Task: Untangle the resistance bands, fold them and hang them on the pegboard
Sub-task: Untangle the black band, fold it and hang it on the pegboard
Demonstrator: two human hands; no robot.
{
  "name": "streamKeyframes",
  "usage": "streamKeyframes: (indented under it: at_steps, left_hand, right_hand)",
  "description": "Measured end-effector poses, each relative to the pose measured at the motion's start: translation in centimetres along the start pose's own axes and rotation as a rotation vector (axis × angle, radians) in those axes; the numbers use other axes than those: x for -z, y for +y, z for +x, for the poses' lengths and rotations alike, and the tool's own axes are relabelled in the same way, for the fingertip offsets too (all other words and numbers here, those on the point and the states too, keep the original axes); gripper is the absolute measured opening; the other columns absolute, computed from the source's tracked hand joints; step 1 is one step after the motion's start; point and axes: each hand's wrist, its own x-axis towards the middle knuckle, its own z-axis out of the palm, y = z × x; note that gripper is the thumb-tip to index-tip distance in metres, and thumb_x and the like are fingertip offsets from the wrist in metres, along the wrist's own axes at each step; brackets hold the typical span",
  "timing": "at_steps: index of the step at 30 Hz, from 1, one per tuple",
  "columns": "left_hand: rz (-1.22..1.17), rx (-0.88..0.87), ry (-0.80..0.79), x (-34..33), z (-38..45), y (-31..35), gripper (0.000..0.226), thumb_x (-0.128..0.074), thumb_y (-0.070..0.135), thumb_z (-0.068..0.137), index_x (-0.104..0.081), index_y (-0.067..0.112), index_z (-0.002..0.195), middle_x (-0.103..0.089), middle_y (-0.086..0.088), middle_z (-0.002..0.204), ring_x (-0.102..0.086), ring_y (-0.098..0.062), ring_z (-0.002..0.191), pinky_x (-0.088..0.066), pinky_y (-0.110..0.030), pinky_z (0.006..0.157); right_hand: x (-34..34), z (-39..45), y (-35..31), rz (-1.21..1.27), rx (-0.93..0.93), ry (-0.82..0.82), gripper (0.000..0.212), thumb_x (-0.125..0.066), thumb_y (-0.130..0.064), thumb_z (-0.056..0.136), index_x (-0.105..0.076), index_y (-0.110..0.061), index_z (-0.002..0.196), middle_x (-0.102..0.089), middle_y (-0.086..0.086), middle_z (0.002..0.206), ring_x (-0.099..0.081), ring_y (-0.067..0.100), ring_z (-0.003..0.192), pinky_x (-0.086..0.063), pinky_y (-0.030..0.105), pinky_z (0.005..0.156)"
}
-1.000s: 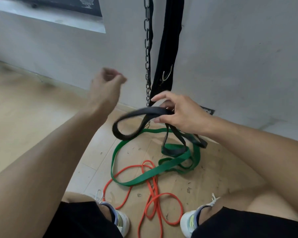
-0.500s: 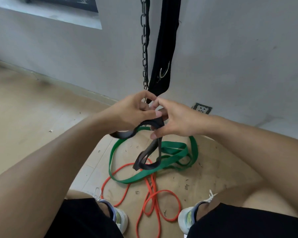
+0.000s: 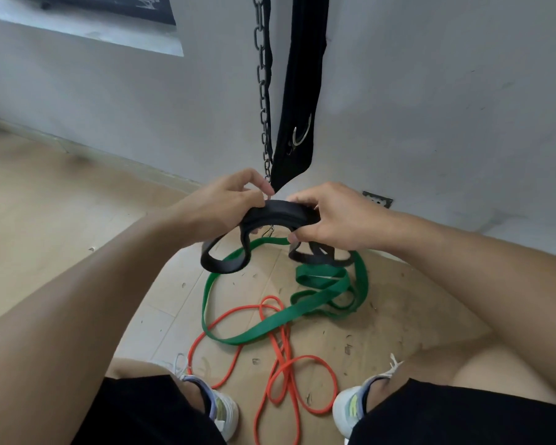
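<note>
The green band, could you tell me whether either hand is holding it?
No, the green band lies on the floor while both hands grip the black band.

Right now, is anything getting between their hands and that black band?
No. Both the left hand and the right hand already grip the black band directly. Its loops hang above the green band on the floor; whether they touch is unclear.

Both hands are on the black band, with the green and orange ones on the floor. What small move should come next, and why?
Probably bring the two hands together to fold the black band once more. The left hand and right hand each grip an end of a stacked span, while loops hang loose below either hand. The green band and orange band lie crossed on the floor for later.
</note>
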Motion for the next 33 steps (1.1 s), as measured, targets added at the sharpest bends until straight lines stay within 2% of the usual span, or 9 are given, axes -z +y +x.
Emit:
streamKeyframes:
  at_steps: [2,4,6,13,18,22,25,28,33]
  left_hand:
    - [-0.034,-0.075,-0.015,-0.6,0.1,0.0,0.026,-0.065,0.04,0.088,-0.058,0.029,0.11,-0.072,-0.001,0.078,-0.069,-0.026,0.08,-0.054,-0.051,0.092]
    - [0.077,-0.132,-0.017,-0.8,0.2,0.2,0.051,-0.082,0.044,0.076,-0.051,0.03,0.114,-0.073,0.0,0.082,-0.07,-0.024,0.075,-0.057,-0.042,0.08]
    - [0.232,-0.155,0.036,-0.9,0.1,0.4,0.061,-0.087,0.039,0.073,-0.046,0.031,0.116,-0.073,0.002,0.084,-0.07,-0.016,0.071,-0.056,-0.029,0.067]
    - [0.355,-0.262,0.199,-0.8,0.1,0.3,0.014,-0.085,0.035,0.078,-0.075,0.031,0.085,-0.06,0.012,0.059,-0.053,-0.001,0.053,-0.037,-0.011,0.05]
    - [0.387,-0.282,0.178,-0.8,0.3,-0.1,0.015,-0.081,0.037,0.082,-0.069,0.029,0.083,-0.063,0.009,0.063,-0.053,-0.006,0.054,-0.037,-0.018,0.051]
    - [0.398,-0.222,0.051,-0.9,0.3,-0.2,0.026,-0.079,0.04,0.084,-0.058,0.026,0.091,-0.071,0.004,0.077,-0.065,-0.018,0.068,-0.053,-0.036,0.061]
    - [0.432,-0.195,0.026,-1.4,0.2,-0.1,0.037,-0.082,0.05,0.077,-0.059,0.027,0.094,-0.065,0.005,0.073,-0.058,-0.015,0.063,-0.045,-0.03,0.055]
    - [0.425,-0.226,0.104,-1.5,0.4,0.1,0.023,-0.08,0.04,0.083,-0.063,0.025,0.088,-0.062,0.004,0.074,-0.053,-0.014,0.064,-0.038,-0.025,0.055]
    - [0.206,-0.237,0.221,-0.5,0.3,0.4,0.02,-0.078,0.033,0.087,-0.062,0.021,0.09,-0.06,0.012,0.067,-0.052,0.004,0.054,-0.036,-0.007,0.049]
  right_hand:
    - [0.1,-0.3,-0.5,-0.027,0.015,0.002,0.048,-0.082,-0.029,0.087,-0.067,-0.04,0.131,-0.076,-0.011,0.097,-0.067,0.0,0.078,-0.053,0.019,0.069]
    - [0.1,-0.4,-0.6,-0.041,0.004,0.04,0.065,-0.082,-0.03,0.088,-0.053,-0.038,0.145,-0.076,-0.01,0.109,-0.068,0.001,0.084,-0.054,0.021,0.076]
    - [0.0,-0.3,-0.5,0.026,-0.027,0.054,0.067,-0.084,-0.027,0.087,-0.047,-0.034,0.142,-0.079,-0.009,0.107,-0.071,0.002,0.089,-0.055,0.022,0.081]
    - [0.2,0.3,0.3,0.151,-0.038,-0.013,0.043,-0.09,-0.018,0.078,-0.065,-0.027,0.113,-0.081,-0.007,0.093,-0.076,0.008,0.083,-0.059,0.033,0.085]
    - [-0.2,0.4,0.6,0.124,-0.025,-0.031,0.019,-0.085,-0.024,0.084,-0.075,-0.026,0.101,-0.079,-0.005,0.093,-0.073,0.011,0.087,-0.059,0.043,0.09]
    - [-0.7,0.3,0.1,0.145,-0.067,-0.016,0.047,-0.087,-0.025,0.083,-0.065,-0.033,0.123,-0.081,-0.013,0.093,-0.073,0.0,0.084,-0.057,0.031,0.09]
    - [-0.7,0.2,0.1,0.207,-0.075,-0.048,0.052,-0.088,-0.025,0.082,-0.056,-0.03,0.123,-0.081,-0.013,0.092,-0.076,0.006,0.088,-0.057,0.035,0.096]
    - [-0.4,0.5,0.6,0.217,-0.049,-0.027,0.049,-0.091,-0.022,0.078,-0.061,-0.029,0.117,-0.08,-0.012,0.095,-0.075,0.009,0.094,-0.058,0.035,0.093]
    - [-0.1,1.6,3.0,0.173,-0.081,-0.031,0.024,-0.079,-0.018,0.088,-0.07,-0.032,0.105,-0.074,-0.007,0.102,-0.07,0.013,0.099,-0.06,0.042,0.092]
